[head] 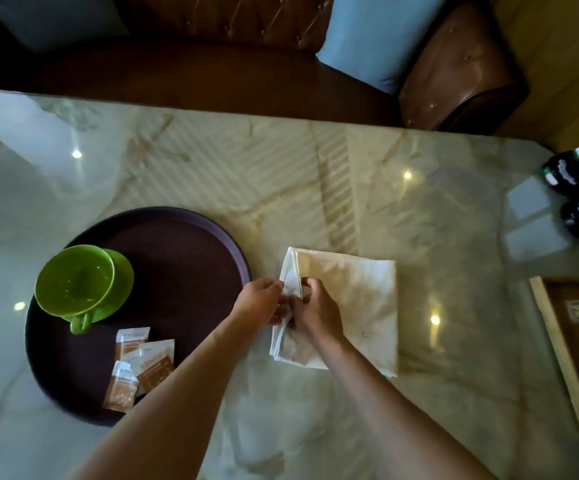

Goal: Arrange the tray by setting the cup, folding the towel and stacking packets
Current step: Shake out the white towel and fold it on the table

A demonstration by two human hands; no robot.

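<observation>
A cream towel (360, 299) lies folded on the marble table, right of a round dark tray (191, 258). My left hand (262, 299) and my right hand (315, 311) both pinch the towel's left edge, lifting a fold of cloth. On the tray's left side sits a green cup (73, 284) on a green saucer (123, 282), its handle toward me. Three brown-and-white packets (140, 365) lie loosely overlapped on the tray's near part.
A brown leather sofa (211, 64) with a blue cushion (374, 39) runs along the table's far edge. A wooden box (572, 355) sits at the right edge, with two dark round items (572, 192) beyond it.
</observation>
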